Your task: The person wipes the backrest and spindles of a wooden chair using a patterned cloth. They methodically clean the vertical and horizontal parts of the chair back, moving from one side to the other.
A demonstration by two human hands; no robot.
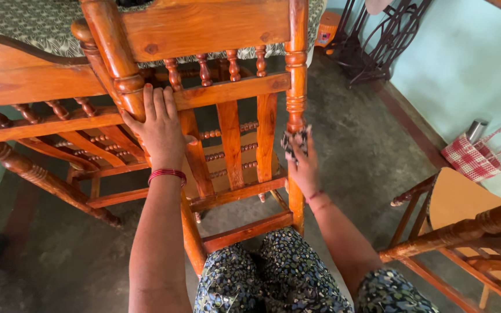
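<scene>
bracing the wooden chair (227, 93), left hand (160, 127) lies flat, fingers spread on its left back post; right hand (302, 168) pinches a dark cloth (295, 139) against the right post. chair looks stiff, heavy, best held by its posts; cloth soft, bunched at the fingertips. beyond the chair, a patterned table (24, 20).
</scene>
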